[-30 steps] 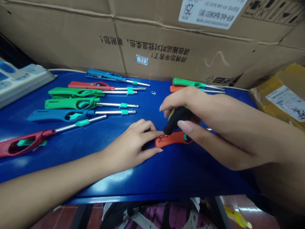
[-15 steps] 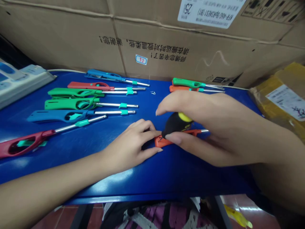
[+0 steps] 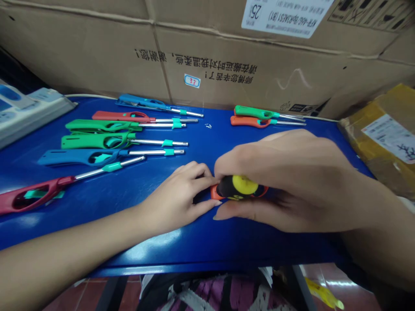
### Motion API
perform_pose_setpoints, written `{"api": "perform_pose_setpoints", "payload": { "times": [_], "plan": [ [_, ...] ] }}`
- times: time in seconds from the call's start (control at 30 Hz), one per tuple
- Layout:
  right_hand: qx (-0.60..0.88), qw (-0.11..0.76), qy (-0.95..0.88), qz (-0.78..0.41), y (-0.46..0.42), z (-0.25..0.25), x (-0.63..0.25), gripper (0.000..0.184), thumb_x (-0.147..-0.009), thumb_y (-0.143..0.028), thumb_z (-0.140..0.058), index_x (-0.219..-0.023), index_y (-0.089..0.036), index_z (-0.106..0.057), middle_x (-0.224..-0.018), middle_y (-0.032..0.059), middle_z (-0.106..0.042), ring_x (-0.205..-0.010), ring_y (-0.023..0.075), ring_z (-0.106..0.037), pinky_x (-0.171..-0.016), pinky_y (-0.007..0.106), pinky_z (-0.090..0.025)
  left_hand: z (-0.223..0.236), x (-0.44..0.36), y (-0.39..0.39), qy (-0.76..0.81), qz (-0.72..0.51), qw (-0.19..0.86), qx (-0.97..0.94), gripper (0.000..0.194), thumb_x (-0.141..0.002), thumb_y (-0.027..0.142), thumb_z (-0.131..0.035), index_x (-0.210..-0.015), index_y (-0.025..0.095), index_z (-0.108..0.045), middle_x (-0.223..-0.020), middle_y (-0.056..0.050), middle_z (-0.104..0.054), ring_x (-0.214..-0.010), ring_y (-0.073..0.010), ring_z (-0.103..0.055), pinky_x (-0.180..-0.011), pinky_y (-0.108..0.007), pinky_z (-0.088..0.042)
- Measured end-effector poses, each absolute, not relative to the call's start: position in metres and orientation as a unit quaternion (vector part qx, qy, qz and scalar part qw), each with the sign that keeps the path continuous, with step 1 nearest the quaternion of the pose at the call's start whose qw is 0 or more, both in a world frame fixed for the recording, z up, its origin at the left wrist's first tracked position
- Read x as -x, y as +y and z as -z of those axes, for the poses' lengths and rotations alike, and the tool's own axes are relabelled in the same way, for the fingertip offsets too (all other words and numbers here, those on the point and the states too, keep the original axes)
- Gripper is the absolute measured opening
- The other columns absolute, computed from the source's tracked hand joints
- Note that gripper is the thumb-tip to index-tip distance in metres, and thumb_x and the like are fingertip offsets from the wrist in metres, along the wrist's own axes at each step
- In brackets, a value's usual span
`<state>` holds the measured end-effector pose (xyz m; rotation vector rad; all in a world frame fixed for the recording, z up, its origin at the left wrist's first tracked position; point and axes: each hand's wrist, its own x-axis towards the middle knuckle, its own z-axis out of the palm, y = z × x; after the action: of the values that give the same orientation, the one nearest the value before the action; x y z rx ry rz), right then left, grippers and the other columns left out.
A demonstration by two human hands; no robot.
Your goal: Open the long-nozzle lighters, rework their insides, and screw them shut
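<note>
An orange long-necked lighter (image 3: 213, 193) lies flat on the blue table, mostly covered by my right hand and the tool. Its butt end is held between the thumb and fingers of my left hand (image 3: 181, 196), which rests on the tabletop. Over the lighter stands a screwdriver with a black and yellow handle (image 3: 244, 185), its tip hidden. My right hand (image 3: 292, 177) curls around that handle, thumb on the near side and forefinger on the far side.
Several lighters in blue, red and green (image 3: 87, 141) lie at the left. A green lighter (image 3: 251, 112) and another orange lighter (image 3: 248, 122) lie at the back right. Small metal bits (image 3: 208, 126) sit mid-table. A large cardboard box (image 3: 207, 52) walls off the back; a taped parcel (image 3: 385, 129) stands right.
My right hand has tilted and shifted slightly, its fingers drawing in around the screwdriver. The handle's yellow end now faces up more. My left hand and the lighter stay put.
</note>
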<state>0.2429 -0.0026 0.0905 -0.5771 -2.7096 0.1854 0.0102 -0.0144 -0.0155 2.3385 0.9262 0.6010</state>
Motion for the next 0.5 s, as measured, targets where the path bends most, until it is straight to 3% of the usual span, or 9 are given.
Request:
{"api": "perform_pose_setpoints", "payload": {
  "times": [0.2,0.33,0.4,0.5],
  "plan": [
    [0.237,0.207,-0.949,-0.037,-0.0031,-0.0874,-0.2415,0.029,-0.108,-0.052,-0.055,-0.109,-0.024,-0.063,-0.101,-0.0045,-0.078,-0.084,0.0143,-0.073,-0.065,0.03,-0.048,0.0179,-0.0106,-0.0142,0.354,-0.213,0.267,-0.871,0.026,-0.101,0.038,-0.064,-0.12,0.022,-0.071,-0.11,-0.008,-0.068,-0.108,-0.0282,-0.062,-0.097,-0.047,-0.055],
    [0.277,0.231,-0.933,-0.018,-0.0019,-0.0864,-0.2414,0.038,-0.105,-0.048,-0.06,-0.135,-0.024,-0.06,-0.127,0.0012,-0.075,-0.1,0.0189,-0.076,-0.072,0.029,-0.056,0.0217,-0.0085,-0.0133,0.342,-0.229,0.237,-0.88,0.025,-0.099,0.036,-0.07,-0.12,0.024,-0.072,-0.112,-0.007,-0.068,-0.105,-0.0267,-0.062,-0.091,-0.043,-0.053],
    [0.296,0.242,-0.924,0.005,-0.0002,-0.0856,-0.2415,0.039,-0.104,-0.047,-0.063,-0.137,-0.026,-0.06,-0.132,0.001,-0.074,-0.096,0.0188,-0.076,-0.074,0.03,-0.058,0.0223,-0.0077,-0.0132,0.335,-0.231,0.231,-0.884,0.025,-0.099,0.035,-0.071,-0.121,0.024,-0.072,-0.11,-0.007,-0.067,-0.102,-0.0262,-0.061,-0.089,-0.042,-0.053],
    [0.31,0.261,-0.914,0.033,0.0018,-0.0851,-0.2417,0.031,-0.101,-0.053,-0.065,-0.12,-0.028,-0.067,-0.116,-0.001,-0.078,-0.078,0.0162,-0.074,-0.072,0.031,-0.059,0.0229,-0.0074,-0.0139,0.326,-0.237,0.227,-0.887,0.029,-0.1,0.035,-0.069,-0.125,0.023,-0.072,-0.108,-0.007,-0.067,-0.101,-0.0259,-0.061,-0.088,-0.042,-0.052]
  ]
}}
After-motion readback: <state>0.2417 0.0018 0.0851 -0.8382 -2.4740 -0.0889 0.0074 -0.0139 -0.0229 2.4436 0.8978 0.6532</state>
